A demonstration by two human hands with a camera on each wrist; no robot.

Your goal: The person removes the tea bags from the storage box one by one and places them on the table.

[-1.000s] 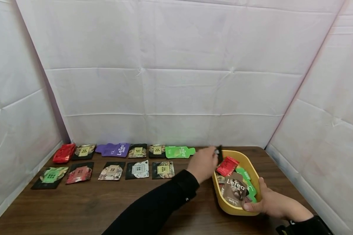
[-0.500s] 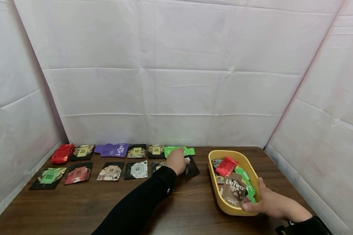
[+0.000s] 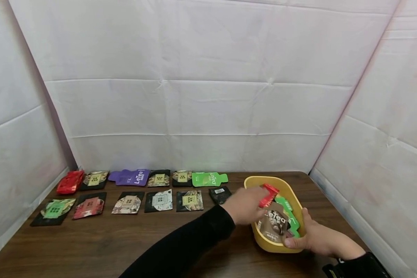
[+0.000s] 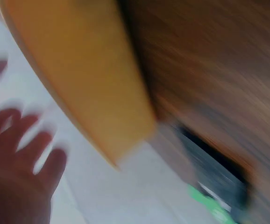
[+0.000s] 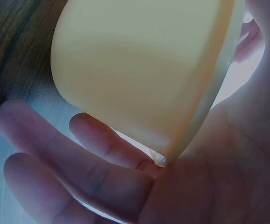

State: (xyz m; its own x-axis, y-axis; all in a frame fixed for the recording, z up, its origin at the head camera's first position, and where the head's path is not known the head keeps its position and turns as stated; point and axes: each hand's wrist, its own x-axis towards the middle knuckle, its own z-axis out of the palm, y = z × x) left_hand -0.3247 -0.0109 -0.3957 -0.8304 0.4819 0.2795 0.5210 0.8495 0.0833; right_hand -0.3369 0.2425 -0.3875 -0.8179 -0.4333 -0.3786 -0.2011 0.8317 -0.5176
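Note:
My left hand (image 3: 246, 204) reaches over the left rim of a yellow plastic basket (image 3: 277, 248), its fingertips right at a red sachet (image 3: 271, 195). In the left wrist view the fingers are blurred and spread, with nothing between them. A brown LeTea packet (image 3: 275, 226) and a green packet (image 3: 289, 216) also lie in the basket. My right hand (image 3: 321, 239) holds the basket at its near right corner, thumb over the rim. Fingers (image 5: 97, 172) lie along the basket's outer wall in the right wrist view. Left of the basket, a black sachet (image 3: 219, 195) lies on the table.
Two rows of packets lie flat to the left on the wooden table (image 3: 100, 247). The back row includes a purple packet (image 3: 130, 177) and a green bottle-shaped one (image 3: 208, 179); the front row has several black sachets with printed labels. White sheeting (image 3: 208, 96) encloses the back and sides.
My left hand carried the black sachet left from the basket, laid it at the front row's right end and let go. It has returned over the basket. My right hand keeps its hold.

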